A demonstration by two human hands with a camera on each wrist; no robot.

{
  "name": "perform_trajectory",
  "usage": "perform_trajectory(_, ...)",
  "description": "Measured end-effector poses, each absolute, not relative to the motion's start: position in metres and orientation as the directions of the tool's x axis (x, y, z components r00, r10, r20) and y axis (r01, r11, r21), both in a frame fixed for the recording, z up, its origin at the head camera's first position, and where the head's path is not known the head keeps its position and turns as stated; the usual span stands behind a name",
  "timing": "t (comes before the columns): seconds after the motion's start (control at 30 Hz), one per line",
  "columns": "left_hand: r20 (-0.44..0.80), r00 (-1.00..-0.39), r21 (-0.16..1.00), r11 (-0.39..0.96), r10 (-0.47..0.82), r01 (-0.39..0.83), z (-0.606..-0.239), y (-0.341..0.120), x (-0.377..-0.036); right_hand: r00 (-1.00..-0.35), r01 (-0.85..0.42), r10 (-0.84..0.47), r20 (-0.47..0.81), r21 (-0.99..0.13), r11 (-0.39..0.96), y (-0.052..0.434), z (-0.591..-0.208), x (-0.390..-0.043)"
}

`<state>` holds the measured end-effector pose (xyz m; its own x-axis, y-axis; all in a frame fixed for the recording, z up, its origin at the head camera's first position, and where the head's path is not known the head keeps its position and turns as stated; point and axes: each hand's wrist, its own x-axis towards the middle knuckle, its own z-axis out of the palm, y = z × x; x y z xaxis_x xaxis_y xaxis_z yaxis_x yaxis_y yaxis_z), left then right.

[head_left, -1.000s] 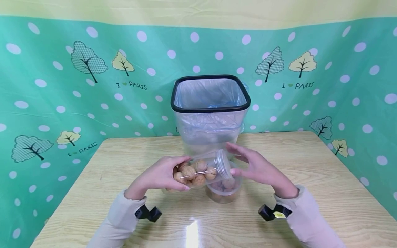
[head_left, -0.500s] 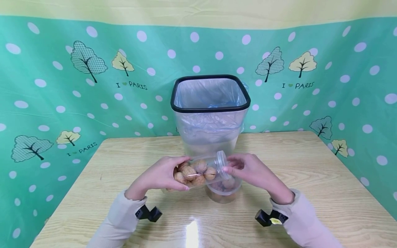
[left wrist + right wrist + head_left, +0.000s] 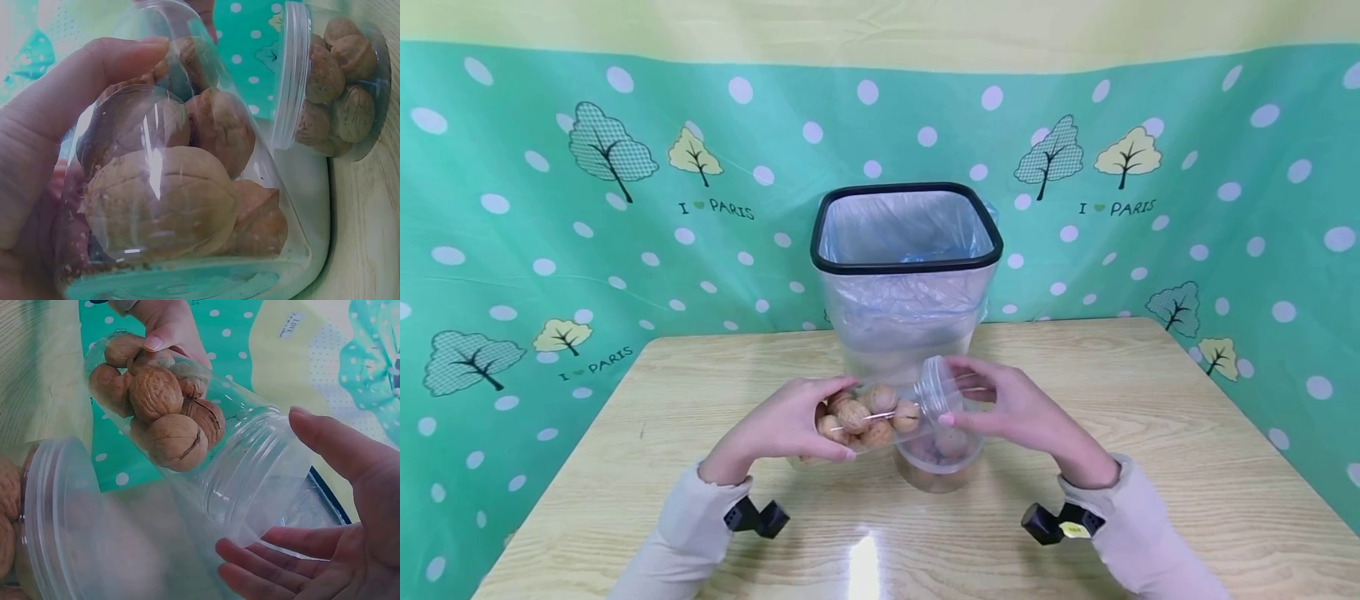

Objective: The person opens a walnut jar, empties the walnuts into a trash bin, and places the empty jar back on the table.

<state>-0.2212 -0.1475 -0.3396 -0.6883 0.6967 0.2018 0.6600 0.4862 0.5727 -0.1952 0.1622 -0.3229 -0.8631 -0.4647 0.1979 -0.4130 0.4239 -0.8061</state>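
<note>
My left hand (image 3: 790,419) grips a clear plastic jar (image 3: 868,446) that lies tilted on its side in the air. Several walnuts (image 3: 156,394) sit inside, seen close up in the left wrist view. The jar's ridged translucent lid (image 3: 935,390) faces right. Around that lid my right hand (image 3: 1011,407) holds thumb and fingers on opposite sides, the thumb at its near edge in the head view. Below and partly behind the held jar stands a second lidded jar (image 3: 934,479) of walnuts, also visible in the left wrist view.
A bin (image 3: 910,321) with a black rim and a bluish plastic liner stands behind the jars, near the table's back edge. The wooden table (image 3: 700,367) reaches to a green dotted curtain (image 3: 775,208). A black camera sits on each wrist.
My right hand was spread by the lid, drew its thumb and fingers together there, and now holds them wider around it. My left hand and its jar have hardly moved.
</note>
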Motion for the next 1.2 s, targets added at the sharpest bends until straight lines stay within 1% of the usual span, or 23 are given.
perform_trajectory(0.17, 0.216, -0.7, 0.572, 0.493, 0.68, 0.655, -0.339, -0.148, -0.224, -0.858, -0.446, -0.445, 0.256, -0.801, 0.4, 0.167, -0.32, -0.197)
perform_trajectory(0.27, 0.209, -0.716, 0.584, 0.502, 0.666, 0.638, -0.339, -0.149, -0.225, -0.861, -0.455, -0.431, 0.271, -0.79, 0.411, 0.169, -0.318, -0.197)
perform_trajectory(0.4, 0.22, -0.721, 0.577, 0.508, 0.657, 0.639, -0.339, -0.152, -0.226, -0.86, -0.462, -0.427, 0.279, -0.781, 0.421, 0.171, -0.317, -0.197)
perform_trajectory(0.5, 0.236, -0.719, 0.576, 0.502, 0.654, 0.646, -0.339, -0.153, -0.226, -0.854, -0.479, -0.423, 0.302, -0.773, 0.416, 0.173, -0.317, -0.197)
perform_trajectory(0.73, 0.238, -0.736, 0.59, 0.508, 0.634, 0.628, -0.335, -0.153, -0.225, -0.837, -0.518, -0.415, 0.357, -0.762, 0.388, 0.183, -0.321, -0.196)
perform_trajectory(0.83, 0.252, -0.741, 0.567, 0.525, 0.622, 0.634, -0.333, -0.153, -0.224, -0.841, -0.517, -0.405, 0.359, -0.755, 0.403, 0.191, -0.324, -0.196)
perform_trajectory(1.07, 0.263, -0.765, 0.608, 0.515, 0.588, 0.604, -0.329, -0.157, -0.221, -0.845, -0.514, -0.401, 0.353, -0.742, 0.431, 0.203, -0.331, -0.197)
perform_trajectory(1.2, 0.267, -0.765, 0.607, 0.515, 0.586, 0.606, -0.331, -0.159, -0.221, -0.848, -0.512, -0.397, 0.35, -0.732, 0.45, 0.208, -0.335, -0.196)
